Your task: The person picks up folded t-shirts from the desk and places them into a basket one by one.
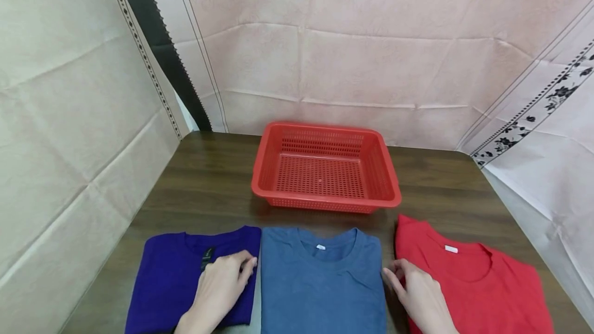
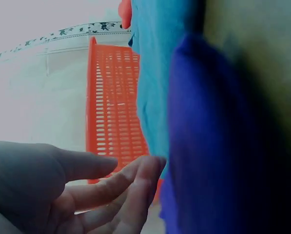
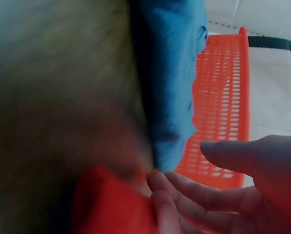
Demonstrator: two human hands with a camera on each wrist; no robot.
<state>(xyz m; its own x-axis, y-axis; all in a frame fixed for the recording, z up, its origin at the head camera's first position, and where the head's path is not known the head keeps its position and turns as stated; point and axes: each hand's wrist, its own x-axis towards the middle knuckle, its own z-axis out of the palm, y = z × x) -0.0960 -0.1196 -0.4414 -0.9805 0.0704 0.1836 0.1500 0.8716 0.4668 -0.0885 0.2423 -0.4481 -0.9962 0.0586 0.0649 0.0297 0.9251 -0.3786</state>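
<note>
Three folded T-shirts lie side by side along the near side of the table. My left hand (image 1: 226,281) is over the right part of the purple T-shirt (image 1: 167,272), its fingers loosely bent and holding nothing. Between the two hands is the blue T-shirt (image 1: 320,287), a small white label inside its collar. My right hand (image 1: 419,290) is at the left edge of the red T-shirt (image 1: 501,293), fingertips close to the blue one's right edge. In the right wrist view its thumb (image 3: 233,153) stands apart from the fingers, with nothing between them.
A red plastic basket (image 1: 325,202) with perforated walls stands behind the blue T-shirt, nothing inside it. The dark wooden table (image 1: 209,179) ends at a pale cloth backdrop (image 1: 371,66) at the back. More cloth hangs along the left and right sides.
</note>
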